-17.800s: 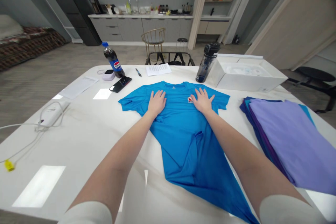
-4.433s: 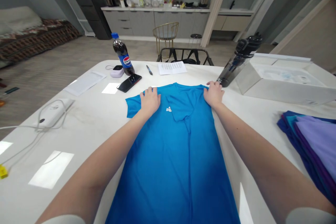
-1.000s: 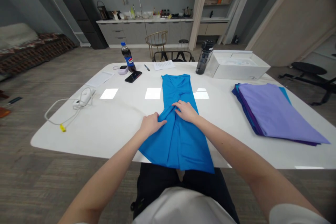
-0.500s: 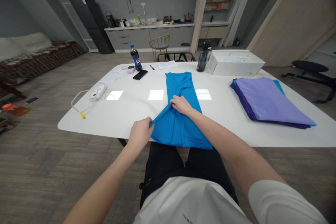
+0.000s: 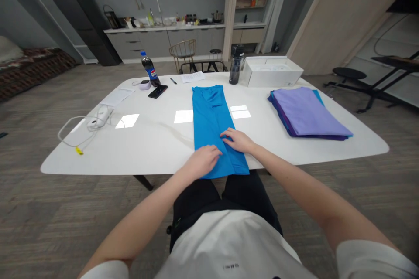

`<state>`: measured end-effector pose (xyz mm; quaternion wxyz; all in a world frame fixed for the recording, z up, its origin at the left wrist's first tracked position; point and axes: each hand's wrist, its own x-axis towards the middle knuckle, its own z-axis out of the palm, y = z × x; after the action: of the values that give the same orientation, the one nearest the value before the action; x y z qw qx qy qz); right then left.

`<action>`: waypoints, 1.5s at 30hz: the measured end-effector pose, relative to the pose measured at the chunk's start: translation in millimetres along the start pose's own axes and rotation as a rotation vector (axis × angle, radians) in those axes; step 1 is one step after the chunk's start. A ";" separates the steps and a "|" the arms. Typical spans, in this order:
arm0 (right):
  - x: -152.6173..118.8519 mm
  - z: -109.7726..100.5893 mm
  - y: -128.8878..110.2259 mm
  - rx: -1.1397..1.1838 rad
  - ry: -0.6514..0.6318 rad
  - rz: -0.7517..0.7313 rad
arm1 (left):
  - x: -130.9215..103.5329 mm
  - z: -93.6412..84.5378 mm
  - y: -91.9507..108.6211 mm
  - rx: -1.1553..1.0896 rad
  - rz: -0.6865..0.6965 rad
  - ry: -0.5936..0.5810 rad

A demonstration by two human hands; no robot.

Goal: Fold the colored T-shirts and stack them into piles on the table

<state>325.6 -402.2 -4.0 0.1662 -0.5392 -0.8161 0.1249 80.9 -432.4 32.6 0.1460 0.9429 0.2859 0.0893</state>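
Note:
A bright blue shirt point(image 5: 211, 113) lies folded into a long narrow strip on the white table, its neck end away from me and its lower end at the front edge. My left hand point(image 5: 205, 160) rests on the lower part of the cloth, fingers pointing right and not gripping it. Just beyond and to the right, my right hand point(image 5: 238, 140) touches the cloth with its fingers spread. A diagonal fold edge runs between the two hands. Off to the right sits a stack of folded garments point(image 5: 304, 111), lavender on top with darker purple and blue beneath.
Behind the stack stand a white box point(image 5: 273, 72) and a dark water bottle point(image 5: 236, 64). Toward the back left are a cola bottle point(image 5: 150, 69), a phone point(image 5: 157, 91), a pen point(image 5: 173, 80) and papers point(image 5: 193, 77). A white power strip point(image 5: 100, 117) with its cable lies on the left.
The left side of the shirt, earlier lifted, now lies flat. My left hand has let go of its edge and moved right; my right hand has come nearer. The view has turned right.

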 end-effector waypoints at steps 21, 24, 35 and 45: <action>-40.2 6.4 -12.0 -0.197 -0.109 -0.148 | -41.5 33.5 -103.8 -0.034 0.180 0.016; -25.9 10.0 -2.6 -0.263 -0.082 -0.103 | -28.4 37.0 -118.2 -0.049 0.103 0.015; -2.9 7.1 11.6 -0.285 -0.027 -0.111 | -1.1 18.9 -116.3 0.058 0.040 0.065; -67.6 -6.6 1.9 -0.020 -0.099 -0.216 | -47.7 6.8 -75.6 -0.259 0.191 -0.113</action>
<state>354.4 -463.6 -7.9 0.1330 -0.4428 -0.8779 0.1246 4.7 -400.8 -2.5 0.2729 0.9426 0.1722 0.0857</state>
